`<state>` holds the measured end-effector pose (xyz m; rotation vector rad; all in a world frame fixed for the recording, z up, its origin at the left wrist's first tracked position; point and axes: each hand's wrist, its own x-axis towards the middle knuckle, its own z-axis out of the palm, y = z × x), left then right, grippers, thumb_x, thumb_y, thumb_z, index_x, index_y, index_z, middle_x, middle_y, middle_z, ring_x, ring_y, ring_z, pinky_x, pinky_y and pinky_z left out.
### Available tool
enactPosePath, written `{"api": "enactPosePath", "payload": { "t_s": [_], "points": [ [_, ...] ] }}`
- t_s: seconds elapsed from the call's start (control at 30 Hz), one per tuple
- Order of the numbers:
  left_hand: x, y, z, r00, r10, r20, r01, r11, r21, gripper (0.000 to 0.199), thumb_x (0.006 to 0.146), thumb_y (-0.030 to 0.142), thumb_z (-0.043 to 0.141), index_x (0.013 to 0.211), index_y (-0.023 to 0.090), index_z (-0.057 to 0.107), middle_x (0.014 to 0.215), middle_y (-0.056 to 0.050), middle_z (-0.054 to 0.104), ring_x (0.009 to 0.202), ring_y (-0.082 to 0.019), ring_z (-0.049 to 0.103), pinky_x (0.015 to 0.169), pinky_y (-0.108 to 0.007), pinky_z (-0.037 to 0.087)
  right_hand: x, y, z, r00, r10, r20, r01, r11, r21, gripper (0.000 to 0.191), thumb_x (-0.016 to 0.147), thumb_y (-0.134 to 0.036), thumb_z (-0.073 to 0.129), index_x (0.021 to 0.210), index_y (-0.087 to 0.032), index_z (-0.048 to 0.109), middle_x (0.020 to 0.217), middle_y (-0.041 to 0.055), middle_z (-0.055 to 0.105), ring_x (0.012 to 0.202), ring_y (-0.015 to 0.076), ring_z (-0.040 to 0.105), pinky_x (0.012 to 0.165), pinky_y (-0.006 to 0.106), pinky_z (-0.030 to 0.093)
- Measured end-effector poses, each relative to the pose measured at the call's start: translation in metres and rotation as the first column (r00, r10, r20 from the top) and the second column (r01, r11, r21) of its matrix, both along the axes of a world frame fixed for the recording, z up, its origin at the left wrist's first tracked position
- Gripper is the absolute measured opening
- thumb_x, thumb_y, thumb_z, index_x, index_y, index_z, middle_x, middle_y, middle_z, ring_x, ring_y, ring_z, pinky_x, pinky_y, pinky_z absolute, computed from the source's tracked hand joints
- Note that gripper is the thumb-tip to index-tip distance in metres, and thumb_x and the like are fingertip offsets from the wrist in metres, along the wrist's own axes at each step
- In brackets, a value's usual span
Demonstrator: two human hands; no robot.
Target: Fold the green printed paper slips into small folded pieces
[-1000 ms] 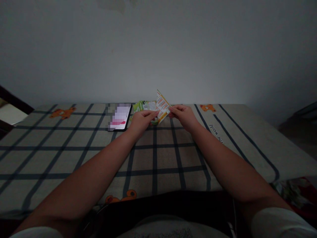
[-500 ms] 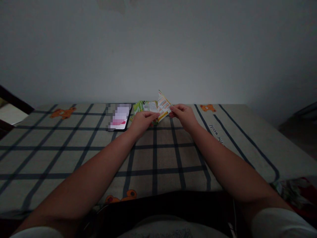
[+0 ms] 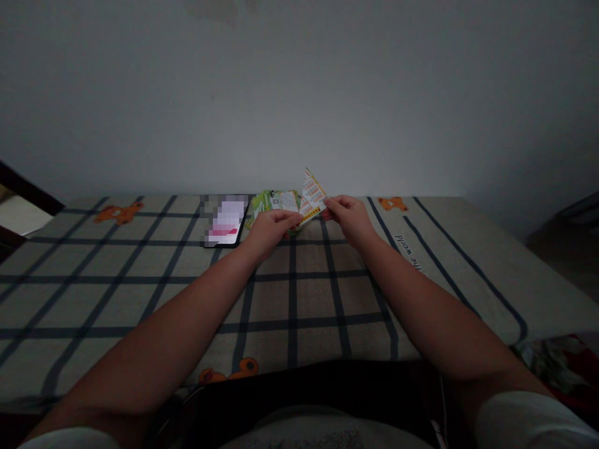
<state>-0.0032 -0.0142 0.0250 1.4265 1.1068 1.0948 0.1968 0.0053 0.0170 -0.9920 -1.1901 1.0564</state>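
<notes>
A green printed packet [image 3: 276, 201] lies near the table's back edge, with a white label on its face. My left hand [image 3: 274, 226] pinches its right side, fingers closed. A white, yellow-edged printed piece [image 3: 312, 194] stands up at an angle beside the packet, its pointed corner upward. My right hand [image 3: 346, 215] grips the right corner of this piece between thumb and fingers. The piece's lower left end meets my left fingertips. Whether the piece is part of the packet or separate, I cannot tell.
A phone [image 3: 227, 221] with a lit, blurred screen lies left of the packet. A checked cloth with bear prints covers the table [image 3: 140, 268]. Behind rises a plain wall [image 3: 299, 93]. Dark wooden bars [image 3: 19, 187] stand at the far left.
My right hand has shifted slightly to the right. The white printed piece has moved right with it and opened a little away from the green packet. My left hand has stayed in place.
</notes>
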Motion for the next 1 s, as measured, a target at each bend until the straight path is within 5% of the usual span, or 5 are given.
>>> {"api": "enactPosePath", "payload": {
  "t_s": [0.2,0.43,1.0],
  "points": [
    [-0.0016,0.0041,-0.0031,0.997,0.026,-0.068,-0.021,0.997,0.072,0.032,0.072,0.047,0.075,0.083,0.017,0.076,0.066,-0.002,0.065,0.052,-0.01,0.045,0.049,-0.023,0.031,-0.0004,0.0,0.0002,1.0,0.001,0.003,0.0,1.0,-0.007,0.025,0.072,-0.041,0.076,0.072,-0.018,0.066,0.066,0.0012,0.068,0.061,0.0119,0.061,0.068,0.03,0.054],
    [0.0004,-0.0016,0.0004,0.999,-0.031,-0.012,0.031,0.999,0.013,0.037,0.071,0.047,0.077,0.094,0.018,0.076,0.084,-0.006,0.073,0.066,-0.013,0.058,0.054,-0.023,0.041,0.002,0.001,0.0017,0.999,-0.043,0.02,0.043,0.999,0.002,0.03,0.07,-0.046,0.076,0.072,-0.019,0.064,0.067,0.0005,0.066,0.062,0.0123,0.061,0.07,0.032,0.055],
    [0.0032,-0.0041,0.0049,0.997,-0.035,-0.065,0.041,0.995,0.092,0.023,0.081,0.034,0.066,0.097,0.017,0.069,0.078,-0.002,0.067,0.058,-0.011,0.053,0.051,-0.022,0.042,-0.0004,0.0046,-0.0034,0.995,-0.065,-0.072,0.065,0.998,-0.015,0.026,0.07,-0.04,0.078,0.071,-0.019,0.064,0.064,-0.001,0.065,0.06,0.011,0.06,0.067,0.029,0.053]
  ]
}}
